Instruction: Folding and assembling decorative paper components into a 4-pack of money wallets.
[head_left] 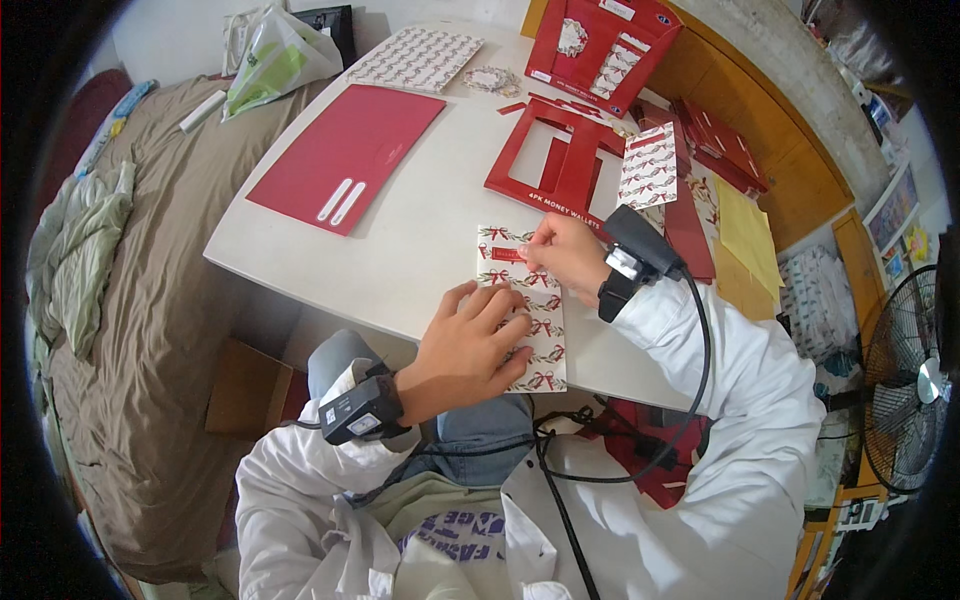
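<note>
A white money wallet (pixel 546 370) with a red-bow and green-sprig pattern lies at the table's front edge, its near end close to my lap. My left hand (pixel 468 345) rests on it, fingers spread and pressing its left side. Near the wallet's far end is a small red label (pixel 507 254). My right hand (pixel 570 258) is closed in a pinch at the label's right end; the fingertips hide that end. Whether the label is fully stuck down I cannot tell.
A red sheet (pixel 345 160) with two white slots lies left on the table (pixel 445 200). Behind are a patterned sheet (pixel 418 58), a cut-out red package frame (pixel 525 178) and a standing red package (pixel 545 45). Another patterned wallet (pixel 650 165) and yellow paper (pixel 748 235) lie right.
</note>
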